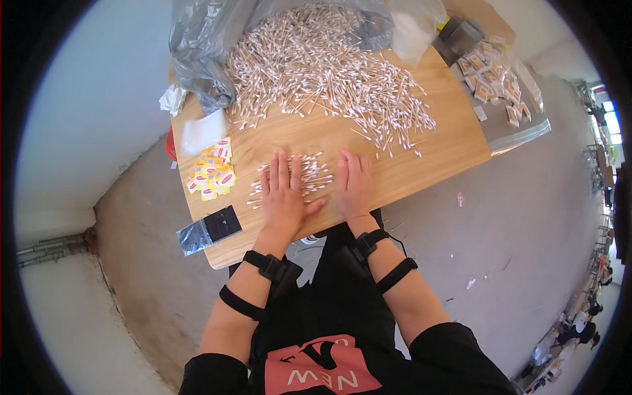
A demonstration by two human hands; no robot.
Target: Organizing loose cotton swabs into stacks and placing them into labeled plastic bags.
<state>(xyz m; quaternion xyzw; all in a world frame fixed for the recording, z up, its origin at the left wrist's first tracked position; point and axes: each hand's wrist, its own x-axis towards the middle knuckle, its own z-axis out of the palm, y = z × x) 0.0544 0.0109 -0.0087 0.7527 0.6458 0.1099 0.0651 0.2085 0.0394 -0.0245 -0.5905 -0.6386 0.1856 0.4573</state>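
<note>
My left hand (285,197) lies palm down with its fingers stretched out over a small batch of cotton swabs (315,174). The swabs lie side by side under and around it, their white tips showing at both ends. Just to the right, my right hand (354,184) rests on the table, fingers extended close together and bent a little at the tips. It appears to hold nothing, though its palm is hidden. Beyond both hands spreads a big loose heap of cotton swabs (316,66), partly on a grey plastic bag (204,59).
Left of my hands lie yellow and white small packets or labels (212,172), a white sheet (203,131) and a small black-and-clear pouch (222,224). A clear bag with several small boxes (490,76) is at the far right. The wooden table (428,158) ends near my body.
</note>
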